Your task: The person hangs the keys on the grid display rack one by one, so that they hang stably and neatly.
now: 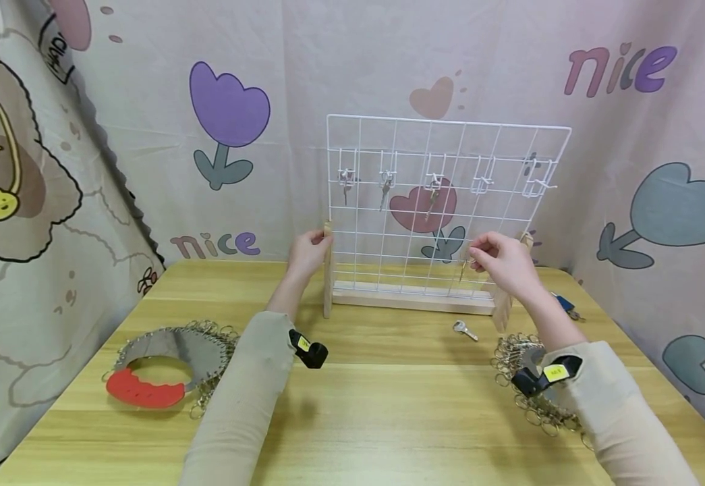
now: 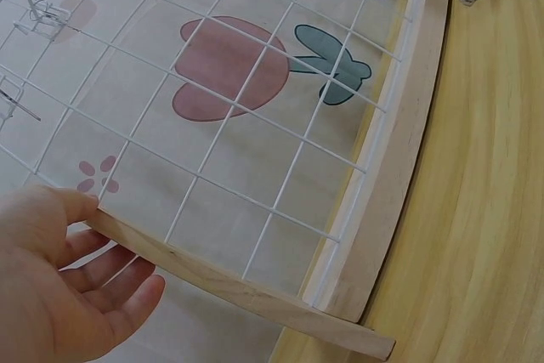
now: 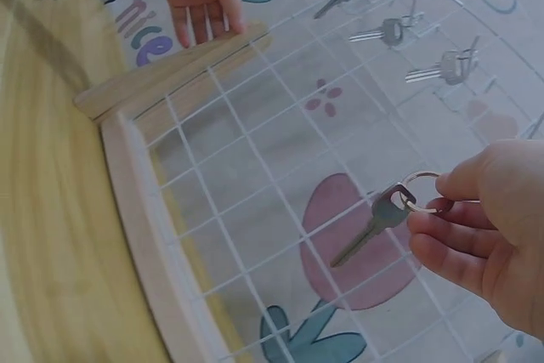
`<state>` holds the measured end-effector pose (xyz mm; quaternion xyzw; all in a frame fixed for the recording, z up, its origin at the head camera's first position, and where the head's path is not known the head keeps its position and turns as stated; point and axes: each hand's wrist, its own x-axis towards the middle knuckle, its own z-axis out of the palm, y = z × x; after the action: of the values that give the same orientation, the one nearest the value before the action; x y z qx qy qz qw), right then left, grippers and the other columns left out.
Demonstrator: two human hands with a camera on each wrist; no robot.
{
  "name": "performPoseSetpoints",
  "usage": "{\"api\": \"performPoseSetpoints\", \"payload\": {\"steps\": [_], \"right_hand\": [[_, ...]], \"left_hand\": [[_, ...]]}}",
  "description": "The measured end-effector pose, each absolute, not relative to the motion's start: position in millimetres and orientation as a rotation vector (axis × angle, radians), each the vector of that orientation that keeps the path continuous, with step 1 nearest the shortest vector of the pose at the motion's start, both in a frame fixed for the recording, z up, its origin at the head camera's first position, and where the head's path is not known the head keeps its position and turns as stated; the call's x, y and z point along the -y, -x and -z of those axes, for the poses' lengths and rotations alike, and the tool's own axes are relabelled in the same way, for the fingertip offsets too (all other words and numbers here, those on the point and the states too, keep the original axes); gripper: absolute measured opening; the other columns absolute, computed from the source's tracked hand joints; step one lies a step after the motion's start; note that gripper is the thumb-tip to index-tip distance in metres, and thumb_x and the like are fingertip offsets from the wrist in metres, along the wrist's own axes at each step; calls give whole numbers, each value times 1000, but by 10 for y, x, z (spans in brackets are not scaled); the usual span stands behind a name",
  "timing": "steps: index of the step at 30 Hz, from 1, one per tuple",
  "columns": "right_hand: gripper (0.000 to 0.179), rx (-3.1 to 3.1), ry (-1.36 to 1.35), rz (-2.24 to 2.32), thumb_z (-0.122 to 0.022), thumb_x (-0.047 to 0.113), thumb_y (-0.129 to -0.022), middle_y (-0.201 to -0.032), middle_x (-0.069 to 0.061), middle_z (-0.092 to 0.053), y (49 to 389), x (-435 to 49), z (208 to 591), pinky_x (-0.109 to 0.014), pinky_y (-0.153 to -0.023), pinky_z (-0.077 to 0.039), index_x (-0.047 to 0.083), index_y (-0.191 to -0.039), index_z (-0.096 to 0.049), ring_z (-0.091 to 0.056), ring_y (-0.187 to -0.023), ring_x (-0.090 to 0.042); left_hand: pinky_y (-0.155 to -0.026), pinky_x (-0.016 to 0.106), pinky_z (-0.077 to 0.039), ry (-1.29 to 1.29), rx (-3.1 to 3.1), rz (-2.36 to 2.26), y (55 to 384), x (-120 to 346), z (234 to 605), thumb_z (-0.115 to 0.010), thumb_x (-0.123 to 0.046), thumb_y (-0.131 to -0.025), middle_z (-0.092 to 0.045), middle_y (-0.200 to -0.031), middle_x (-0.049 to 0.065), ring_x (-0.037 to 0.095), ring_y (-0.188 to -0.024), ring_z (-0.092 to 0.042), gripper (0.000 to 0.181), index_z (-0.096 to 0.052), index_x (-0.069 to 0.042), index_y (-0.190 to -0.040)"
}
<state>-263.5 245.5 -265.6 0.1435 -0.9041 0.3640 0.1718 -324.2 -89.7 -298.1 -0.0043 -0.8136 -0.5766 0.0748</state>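
A white wire grid rack (image 1: 414, 233) on a wooden base stands upright on the table. My left hand (image 1: 309, 253) holds its left wooden side post (image 1: 328, 280), with the thumb at the post's top end in the left wrist view. Between the thumb and fingers of my right hand (image 3: 489, 227) is a key ring (image 3: 421, 173), and a key (image 3: 387, 212) dangles from it in front of the grid, below the hook row. Keys hang on the three left hooks, among them one key (image 1: 385, 189); the two right hooks (image 1: 482, 183) hold none.
A loose key (image 1: 465, 330) lies before the rack's base. Right of the rack is a blue item (image 1: 563, 302) with keys. At the left lies a curved metal plate with a red handle (image 1: 146, 391) and small rings; a similar ringed piece (image 1: 531, 405) lies under the right forearm.
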Motion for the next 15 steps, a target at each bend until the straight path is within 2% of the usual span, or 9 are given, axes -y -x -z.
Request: {"api": "performPoseSetpoints", "payload": {"steps": [8,15], "right_hand": [[19,2530,-380,-1015,-55,14,-94,-88,-19,-63,2634,-2481,2461,-17,-61,-51,-3,-100,-60,-60,-65,-7],[17,2479,-347,-1060,-56,12,-93,-89,-17,-63,2616,-2496,2273,-13,-61,-49,-3,-102,-59,-59,-63,-1]], "left_hand": [[-99,37,-39,15,2429,1732,3246,892,2986,-52,-23,-96,-53,-128,17,27,-120,-47,43,-49,1,-131],[-99,37,-39,10,2444,1712,3233,890,2978,-51,-23,-96,-53,-128,17,27,-120,-47,43,-49,1,-131]]}}
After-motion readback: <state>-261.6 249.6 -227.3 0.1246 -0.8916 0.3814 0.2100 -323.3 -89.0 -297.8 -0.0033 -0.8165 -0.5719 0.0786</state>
